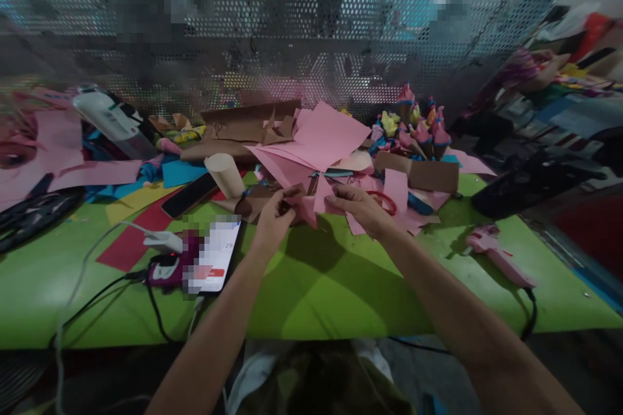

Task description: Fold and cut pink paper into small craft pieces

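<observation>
Pink paper (318, 200) — held between left hand (276, 215) and right hand (359, 205).

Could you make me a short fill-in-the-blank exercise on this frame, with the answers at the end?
1. The paper held by the left hand and the right hand is ____ in colour.
2. The colour of the table top is ____.
3. The phone with the lit screen lies nearer the ____ hand.
4. The glue gun lies on the ____ side of the picture.

Missing words: pink; green; left; right.
</observation>
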A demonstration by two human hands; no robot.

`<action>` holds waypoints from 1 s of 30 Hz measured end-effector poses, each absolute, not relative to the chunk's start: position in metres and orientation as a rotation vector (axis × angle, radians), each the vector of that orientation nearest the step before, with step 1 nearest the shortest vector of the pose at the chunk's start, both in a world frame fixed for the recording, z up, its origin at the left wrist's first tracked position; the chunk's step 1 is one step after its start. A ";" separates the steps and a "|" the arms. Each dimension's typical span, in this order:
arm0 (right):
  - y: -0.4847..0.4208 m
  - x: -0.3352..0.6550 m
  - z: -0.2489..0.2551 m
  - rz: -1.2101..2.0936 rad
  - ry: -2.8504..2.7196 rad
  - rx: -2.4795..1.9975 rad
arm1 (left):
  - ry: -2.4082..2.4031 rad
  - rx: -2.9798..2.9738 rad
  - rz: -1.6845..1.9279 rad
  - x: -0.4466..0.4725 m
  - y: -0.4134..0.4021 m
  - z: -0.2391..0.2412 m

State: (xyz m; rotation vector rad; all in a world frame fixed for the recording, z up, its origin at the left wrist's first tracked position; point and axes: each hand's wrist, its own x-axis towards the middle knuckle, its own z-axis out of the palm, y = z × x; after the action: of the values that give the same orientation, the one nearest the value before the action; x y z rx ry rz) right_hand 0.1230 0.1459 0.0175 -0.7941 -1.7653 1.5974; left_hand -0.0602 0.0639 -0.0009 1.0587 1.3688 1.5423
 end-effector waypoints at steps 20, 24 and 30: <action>0.142 0.113 -0.002 1.210 -1.843 -0.938 | 1.336 0.735 1.589 -0.057 0.061 -0.006; 0.140 0.115 0.001 1.122 -1.813 -0.951 | 1.436 0.782 1.608 -0.058 0.061 -0.008; 0.125 0.119 0.013 0.592 -1.899 -0.915 | 1.356 0.826 1.632 -0.053 0.060 -0.006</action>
State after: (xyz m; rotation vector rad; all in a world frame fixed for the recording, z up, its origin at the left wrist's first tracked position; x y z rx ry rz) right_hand 0.1192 0.1255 0.0129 -0.9154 -1.8995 0.5917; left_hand -0.0530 0.0598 -0.0056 0.8257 1.3558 1.6324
